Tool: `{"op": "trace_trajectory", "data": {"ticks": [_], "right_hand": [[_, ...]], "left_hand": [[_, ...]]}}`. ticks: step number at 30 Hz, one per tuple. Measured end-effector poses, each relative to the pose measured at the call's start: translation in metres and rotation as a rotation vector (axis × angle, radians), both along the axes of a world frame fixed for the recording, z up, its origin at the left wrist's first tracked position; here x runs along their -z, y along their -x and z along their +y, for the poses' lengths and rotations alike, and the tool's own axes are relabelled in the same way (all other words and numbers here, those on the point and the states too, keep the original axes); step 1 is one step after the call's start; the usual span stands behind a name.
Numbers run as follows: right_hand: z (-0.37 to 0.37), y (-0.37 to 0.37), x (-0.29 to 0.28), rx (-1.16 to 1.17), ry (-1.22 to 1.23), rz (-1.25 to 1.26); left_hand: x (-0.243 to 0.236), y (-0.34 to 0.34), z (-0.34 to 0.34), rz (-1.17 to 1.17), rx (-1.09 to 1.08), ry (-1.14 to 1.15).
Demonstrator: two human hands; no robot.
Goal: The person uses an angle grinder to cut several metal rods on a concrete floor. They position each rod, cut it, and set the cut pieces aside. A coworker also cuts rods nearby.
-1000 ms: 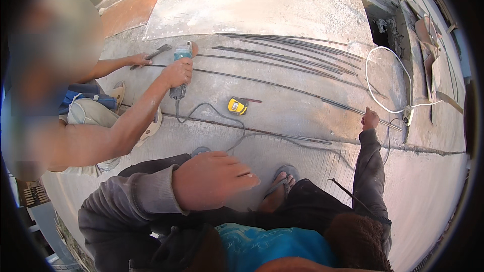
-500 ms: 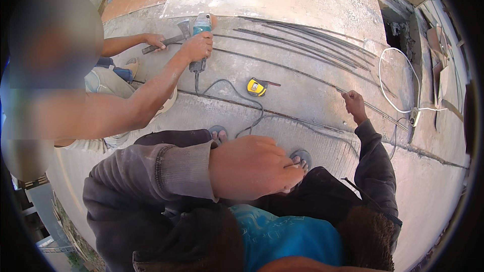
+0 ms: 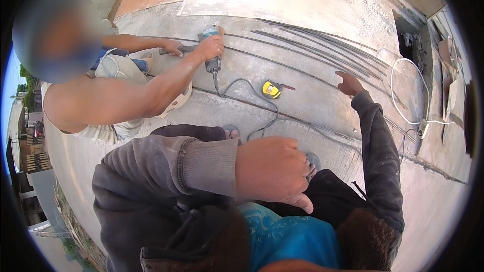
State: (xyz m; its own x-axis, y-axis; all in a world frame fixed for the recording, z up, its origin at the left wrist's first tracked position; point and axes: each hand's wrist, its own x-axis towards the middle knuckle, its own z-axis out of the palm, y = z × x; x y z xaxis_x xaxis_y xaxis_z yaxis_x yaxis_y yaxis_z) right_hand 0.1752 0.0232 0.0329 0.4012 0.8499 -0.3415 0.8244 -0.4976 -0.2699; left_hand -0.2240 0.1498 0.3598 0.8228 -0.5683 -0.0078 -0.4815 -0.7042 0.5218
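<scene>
My left hand (image 3: 272,170) is curled in front of my lap, thumb sticking out; its palm is hidden and nothing shows in it. Farther right, my right hand (image 3: 351,84) is over a long thin steel rod (image 3: 282,63), its index finger stretched out and thumb apart. Whether it touches the rod is unclear. At the left, a co-worker's hand (image 3: 210,48) grips a teal angle grinder (image 3: 213,64). The co-worker's other hand (image 3: 174,48) holds a dark-handled tool (image 3: 187,49) beside the grinder.
A yellow tape measure (image 3: 272,89) lies mid-floor beside the grinder's black cord (image 3: 245,81). Several dark steel rods (image 3: 317,50) lie beyond. A white cable loop (image 3: 428,93) joins a socket strip (image 3: 423,129) at the right. An open pit (image 3: 409,32) breaks the floor at the far right.
My right hand has gone from a pinch on the rod to an outstretched index finger. My left thumb now stands away from its fingers. The view has shifted, so things sit farther right.
</scene>
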Motion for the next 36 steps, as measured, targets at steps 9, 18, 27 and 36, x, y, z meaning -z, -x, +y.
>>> {"op": "trace_trajectory", "data": {"ticks": [9,18,27,36], "right_hand": [[0.057,0.074,-0.032,-0.121,0.359,-0.051],[0.035,0.073,-0.009,-0.11,0.233,0.022],[0.014,0.142,-0.033,-0.329,0.223,0.154],[0.003,0.185,-0.051,-0.478,0.338,0.162]], "left_hand": [[0.012,0.011,0.001,-0.144,-0.257,0.195],[0.009,0.018,-0.001,-0.076,-0.3,0.274],[0.009,0.01,0.011,-0.055,-0.351,0.337],[0.011,0.015,0.006,0.054,-0.414,0.263]]}}
